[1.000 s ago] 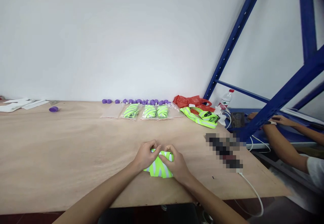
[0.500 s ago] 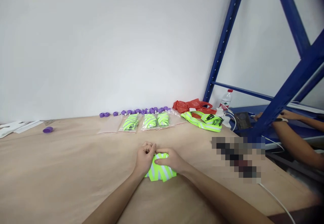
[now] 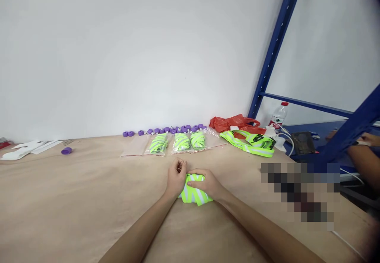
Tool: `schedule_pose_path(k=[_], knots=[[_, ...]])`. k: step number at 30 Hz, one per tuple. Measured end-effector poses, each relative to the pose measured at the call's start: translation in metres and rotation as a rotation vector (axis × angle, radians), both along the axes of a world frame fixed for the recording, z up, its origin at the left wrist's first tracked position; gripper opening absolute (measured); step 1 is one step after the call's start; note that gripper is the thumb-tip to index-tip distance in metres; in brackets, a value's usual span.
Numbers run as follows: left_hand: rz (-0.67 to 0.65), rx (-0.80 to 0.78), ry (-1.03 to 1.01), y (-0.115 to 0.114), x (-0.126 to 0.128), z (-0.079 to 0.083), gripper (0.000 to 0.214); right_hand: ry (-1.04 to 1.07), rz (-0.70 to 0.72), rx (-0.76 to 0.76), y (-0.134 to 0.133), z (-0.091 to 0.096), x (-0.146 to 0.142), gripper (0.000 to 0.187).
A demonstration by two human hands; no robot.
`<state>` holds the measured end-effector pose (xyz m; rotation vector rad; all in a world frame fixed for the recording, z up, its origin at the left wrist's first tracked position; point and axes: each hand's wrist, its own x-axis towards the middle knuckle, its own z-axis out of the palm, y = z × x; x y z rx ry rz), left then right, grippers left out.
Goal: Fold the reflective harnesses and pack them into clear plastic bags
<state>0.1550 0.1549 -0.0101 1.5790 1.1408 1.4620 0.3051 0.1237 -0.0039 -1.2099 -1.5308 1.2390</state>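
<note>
Right hand point(image 3: 212, 184) holds striped bundle point(image 3: 196, 195); bottle label point(image 3: 276, 124) illegible.

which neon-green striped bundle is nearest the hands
The neon-green, silver-striped fabric bundle held by the right hand; the other bundles lie farther back, three in clear plastic bags.

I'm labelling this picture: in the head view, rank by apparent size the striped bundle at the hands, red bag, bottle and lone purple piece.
1. Striped bundle and red bag: unsure; the bundle is nearer and partly covered.
2. Bottle
3. Lone purple piece
</note>
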Motion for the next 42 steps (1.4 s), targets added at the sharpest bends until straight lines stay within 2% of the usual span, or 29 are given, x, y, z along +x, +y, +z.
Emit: schedule_pose_path(k=[4,8,12,18,26,31,35,38,42], knots=[[0.012,0.002,-0.008,0.000,0.001,-0.001,0.028,-0.001,-0.028,-0.019,0.002,0.000,-0.002,0.046],[-0.002,-0.010,-0.028,0.002,0.000,-0.002,0.029,-0.020,-0.020,-0.016,0.001,0.003,-0.003,0.053],[-0.095,-0.023,-0.068,0.008,-0.002,-0.004,0.033,-0.042,-0.014,0.052,-0.001,0.005,-0.006,0.052],[-0.233,-0.054,-0.106,0.010,0.000,0.000,0.039,-0.078,-0.078,0.103,-0.002,0.007,-0.010,0.050],[-0.345,-0.102,-0.142,0.008,0.002,0.006,0.042,-0.110,-0.079,0.082,-0.004,0.011,-0.010,0.041],[-0.339,-0.083,-0.168,0.006,0.004,0.018,0.045,-0.073,-0.106,0.064,0.000,0.013,-0.004,0.041],[-0.297,-0.065,-0.225,0.005,0.004,0.035,0.045,0.049,-0.159,0.070,0.006,0.027,0.004,0.044],[-0.259,-0.071,-0.235,-0.002,0.001,0.043,0.041,0.143,-0.255,0.150,0.008,0.043,0.006,0.044],[-0.220,-0.154,-0.201,-0.019,0.001,0.043,0.046,0.083,-0.340,0.278,0.005,0.057,-0.003,0.040]])
